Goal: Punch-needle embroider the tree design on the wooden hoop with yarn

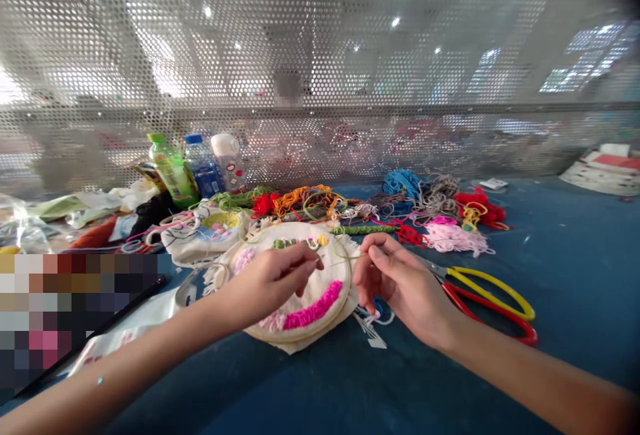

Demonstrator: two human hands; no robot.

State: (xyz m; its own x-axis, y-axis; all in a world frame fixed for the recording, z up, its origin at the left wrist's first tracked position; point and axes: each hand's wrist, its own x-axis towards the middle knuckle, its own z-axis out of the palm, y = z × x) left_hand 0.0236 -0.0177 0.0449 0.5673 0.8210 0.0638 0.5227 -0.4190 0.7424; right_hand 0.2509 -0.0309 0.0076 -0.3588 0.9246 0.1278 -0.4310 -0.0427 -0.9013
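A round embroidery hoop [347, 288] lies on the blue table with cream cloth [315, 278] stretched in it. Stitched on the cloth are a bright pink curved band [320, 307], pale pink patches and small green and yellow tufts. Over the hoop's middle hovers my left hand [275, 275], its fingers loosely bent and apart, with nothing visible in them. At the hoop's right edge, my right hand [400, 281] pinches a thin strand of green yarn [343, 243] between thumb and forefinger. Whether a needle is on the strand is too fine to tell.
Scissors [493, 281] with yellow and red handles lie beside my right wrist. Behind the hoop spread yarn bundles [400, 185] and a second embroidered cloth [200, 241]. Bottles [173, 168] stand at the back left before a perforated metal screen [380, 75].
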